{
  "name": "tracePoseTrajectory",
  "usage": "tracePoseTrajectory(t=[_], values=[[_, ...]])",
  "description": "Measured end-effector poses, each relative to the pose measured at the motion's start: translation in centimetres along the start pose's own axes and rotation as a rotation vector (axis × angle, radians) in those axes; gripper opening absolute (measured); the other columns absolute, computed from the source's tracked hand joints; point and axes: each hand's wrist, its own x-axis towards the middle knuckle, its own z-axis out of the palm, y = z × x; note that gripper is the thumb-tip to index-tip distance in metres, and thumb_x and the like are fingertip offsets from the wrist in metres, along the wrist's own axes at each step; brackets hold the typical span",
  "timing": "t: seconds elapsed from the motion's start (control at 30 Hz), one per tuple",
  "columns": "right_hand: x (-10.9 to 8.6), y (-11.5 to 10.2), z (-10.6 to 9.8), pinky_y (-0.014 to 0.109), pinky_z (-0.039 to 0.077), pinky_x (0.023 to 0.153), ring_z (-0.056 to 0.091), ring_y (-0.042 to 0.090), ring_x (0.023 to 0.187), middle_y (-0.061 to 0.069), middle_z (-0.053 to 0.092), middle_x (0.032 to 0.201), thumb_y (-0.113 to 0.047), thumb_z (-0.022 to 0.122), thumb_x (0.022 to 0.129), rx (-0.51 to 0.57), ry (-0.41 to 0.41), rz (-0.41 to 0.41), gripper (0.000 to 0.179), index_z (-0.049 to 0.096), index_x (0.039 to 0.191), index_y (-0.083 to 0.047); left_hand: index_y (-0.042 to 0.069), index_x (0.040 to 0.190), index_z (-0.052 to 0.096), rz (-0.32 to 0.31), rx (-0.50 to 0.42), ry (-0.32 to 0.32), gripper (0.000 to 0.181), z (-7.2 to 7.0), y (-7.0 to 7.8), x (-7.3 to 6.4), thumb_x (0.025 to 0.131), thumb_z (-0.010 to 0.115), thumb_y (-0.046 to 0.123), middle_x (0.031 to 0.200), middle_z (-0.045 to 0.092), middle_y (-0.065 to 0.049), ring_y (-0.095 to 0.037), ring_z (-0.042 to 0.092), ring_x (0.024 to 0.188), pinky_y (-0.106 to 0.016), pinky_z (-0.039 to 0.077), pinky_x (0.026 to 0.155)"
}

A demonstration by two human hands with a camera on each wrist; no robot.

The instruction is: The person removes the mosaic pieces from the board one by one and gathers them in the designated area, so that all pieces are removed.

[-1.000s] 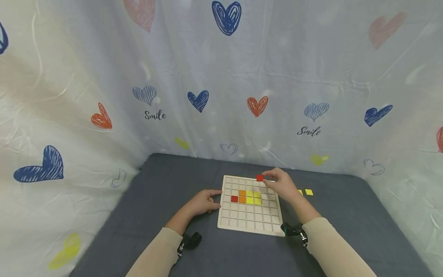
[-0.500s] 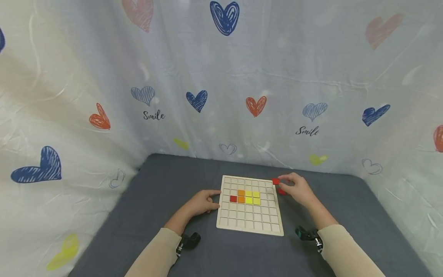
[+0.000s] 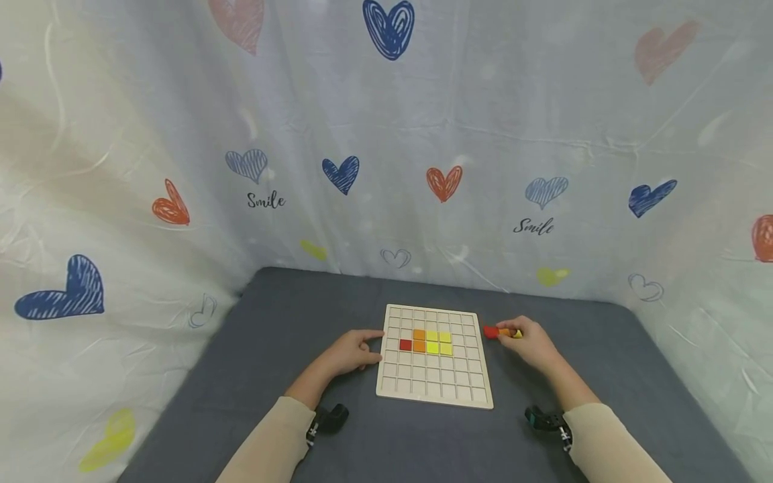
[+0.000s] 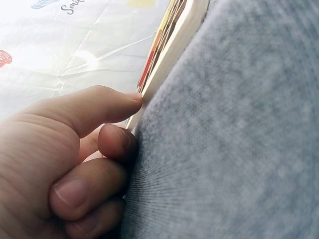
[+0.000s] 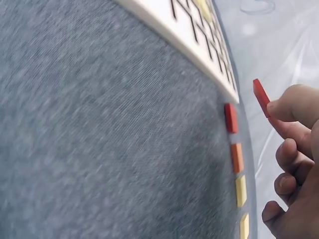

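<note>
A pale wooden grid board (image 3: 417, 389) lies on the dark table. On it are a red tile (image 3: 406, 345), two orange tiles (image 3: 419, 346) and several yellow tiles (image 3: 445, 349). My left hand (image 3: 347, 352) steadies the board's left edge with index finger and thumb spread apart. The left wrist view shows the thumb (image 4: 112, 102) against that edge. Right of the board, my right hand (image 3: 530, 345) pinches a red tile (image 5: 260, 96) between thumb and finger. Beside it in the right wrist view, a row holds another red tile (image 5: 231, 118), an orange tile (image 5: 237, 158) and two yellow tiles (image 5: 241, 191).
Dark grey cloth (image 3: 326, 295) covers the table. A pale curtain (image 3: 386, 228) printed with hearts hangs behind it and along both sides. Each wrist carries a small black camera (image 3: 331, 419), close over the table.
My right hand has moved from over the board's far edge to the right and nearer, carrying the red tile to beside the row of tiles. The left hand stays at the board's edge.
</note>
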Motion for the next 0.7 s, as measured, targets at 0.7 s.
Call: tracePoseTrajectory(t=[0.7], values=[[-0.7, 1.1, 1.4, 0.047, 0.045, 0.080, 0.052, 0.026, 0.090, 0.009, 0.057, 0.099, -0.010, 0.075, 0.091, -0.115, -0.037, 0.035, 0.026, 0.075, 0.114, 0.001, 0.005, 0.146, 0.058, 0.025, -0.003, 0.001, 0.059, 0.0, 0.0, -0.1, 0.091, 0.077, 0.011, 0.050, 0.048, 0.002, -0.009, 0.036, 0.042, -0.026, 0.028, 0.043]])
